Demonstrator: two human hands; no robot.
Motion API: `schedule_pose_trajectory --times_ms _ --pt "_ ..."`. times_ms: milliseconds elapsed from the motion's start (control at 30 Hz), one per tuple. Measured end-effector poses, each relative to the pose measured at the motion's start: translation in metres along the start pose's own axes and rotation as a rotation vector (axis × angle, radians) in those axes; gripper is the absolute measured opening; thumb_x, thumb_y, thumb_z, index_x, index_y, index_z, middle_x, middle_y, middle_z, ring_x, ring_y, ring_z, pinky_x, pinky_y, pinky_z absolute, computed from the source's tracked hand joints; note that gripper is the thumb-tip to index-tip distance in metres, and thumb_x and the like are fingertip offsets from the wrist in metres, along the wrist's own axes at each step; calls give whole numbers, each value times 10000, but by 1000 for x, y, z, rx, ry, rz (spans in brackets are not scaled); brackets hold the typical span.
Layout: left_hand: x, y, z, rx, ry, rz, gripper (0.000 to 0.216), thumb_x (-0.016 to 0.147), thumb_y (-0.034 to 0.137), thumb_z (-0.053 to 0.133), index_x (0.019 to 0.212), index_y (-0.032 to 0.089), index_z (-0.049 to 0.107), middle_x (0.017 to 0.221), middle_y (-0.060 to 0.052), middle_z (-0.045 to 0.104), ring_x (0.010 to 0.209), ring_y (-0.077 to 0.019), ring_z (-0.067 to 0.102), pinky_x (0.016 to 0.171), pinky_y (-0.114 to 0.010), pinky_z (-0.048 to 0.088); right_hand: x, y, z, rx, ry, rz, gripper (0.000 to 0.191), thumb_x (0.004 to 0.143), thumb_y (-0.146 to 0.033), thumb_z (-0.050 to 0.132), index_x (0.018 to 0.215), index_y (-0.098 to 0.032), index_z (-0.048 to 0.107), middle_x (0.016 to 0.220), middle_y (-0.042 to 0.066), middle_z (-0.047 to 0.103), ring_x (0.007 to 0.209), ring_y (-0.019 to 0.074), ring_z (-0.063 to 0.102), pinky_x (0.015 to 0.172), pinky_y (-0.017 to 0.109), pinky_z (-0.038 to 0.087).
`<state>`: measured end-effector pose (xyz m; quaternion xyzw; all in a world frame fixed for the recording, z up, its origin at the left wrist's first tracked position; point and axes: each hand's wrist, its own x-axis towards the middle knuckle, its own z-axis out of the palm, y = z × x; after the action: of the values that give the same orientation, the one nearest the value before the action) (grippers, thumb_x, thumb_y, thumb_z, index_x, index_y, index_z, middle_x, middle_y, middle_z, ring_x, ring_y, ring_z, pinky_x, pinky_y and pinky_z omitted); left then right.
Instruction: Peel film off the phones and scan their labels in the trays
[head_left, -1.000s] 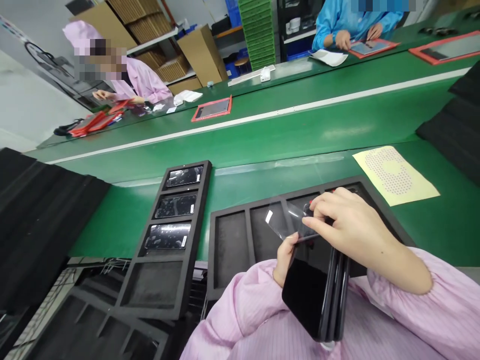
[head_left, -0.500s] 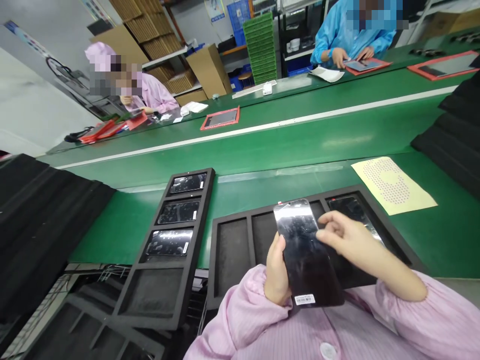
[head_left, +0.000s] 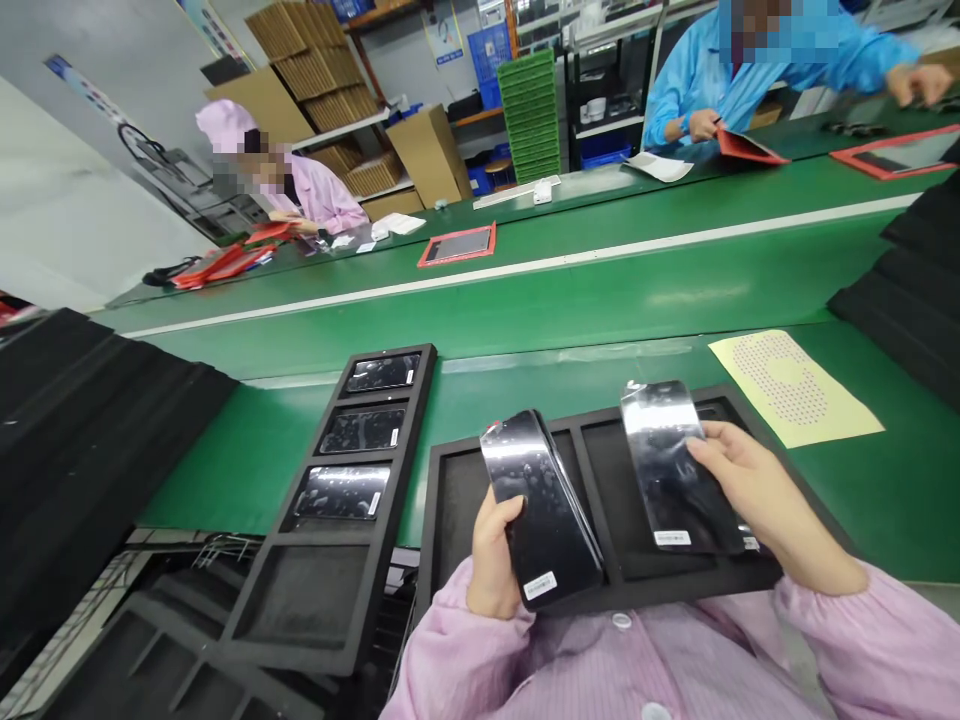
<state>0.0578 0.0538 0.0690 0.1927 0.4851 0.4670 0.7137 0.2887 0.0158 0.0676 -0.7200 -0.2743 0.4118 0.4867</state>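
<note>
Two grips: at five o'clock from centre, a stack of phones clasped by the left hand; at four, a phone pinched by the right hand. Both are best kept apart, against scratches.

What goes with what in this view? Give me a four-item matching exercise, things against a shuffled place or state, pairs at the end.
1. Left hand
2. Right hand
3. Yellow sheet
4. Narrow black tray

A. lies on the green table
B. holds stacked phones
C. has three phones in its slots
D. holds a lone phone

Pairs: 1-B, 2-D, 3-A, 4-C
</note>
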Motion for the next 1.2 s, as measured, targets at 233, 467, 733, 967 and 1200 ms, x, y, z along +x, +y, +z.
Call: schedule_pose_trajectory --times_ms 233,467,733,967,1200 --pt "-24 7 9 134 -311 -116 437 584 195 710 1007 178 601 834 -33 654 747 -189 598 678 -287 448 2 35 19 -764 188 -551 441 741 -538 461 890 -169 651 904 164 653 876 353 589 722 505 452" --pt "-41 3 34 455 -597 -183 571 539 129 584 1110 154 574 960 -29 602 871 -175 505 780 -283 392 -7 -34 -2 -404 -109 -763 366 864 -535 481 835 -229 679 857 58 697 771 190 665 673 305 554" --pt "-46 6 40 566 -638 -200 616 547 146 557 1163 155 540 905 -15 561 813 -161 468 725 -274 377 -32 -53 -6 -539 -23 -1418 187 894 -154 471 766 -223 589 765 26 702 803 171 666 741 319 559" --pt "-43 6 28 209 -699 -259 495 606 163 665 1091 161 567 960 -49 637 871 -180 559 716 -259 392 -74 -49 -29 -871 -513 -1650 235 918 -245 469 816 -300 673 1060 -114 684 946 112 666 1052 251 425" --pt "-42 9 46 176 -498 -216 260 696 205 647 945 131 656 862 -50 658 796 -164 577 750 -258 420 -64 -61 -13 -806 -609 -1647 306 920 -136 415 991 -230 698 1195 -23 641 1256 155 465 1027 273 447"
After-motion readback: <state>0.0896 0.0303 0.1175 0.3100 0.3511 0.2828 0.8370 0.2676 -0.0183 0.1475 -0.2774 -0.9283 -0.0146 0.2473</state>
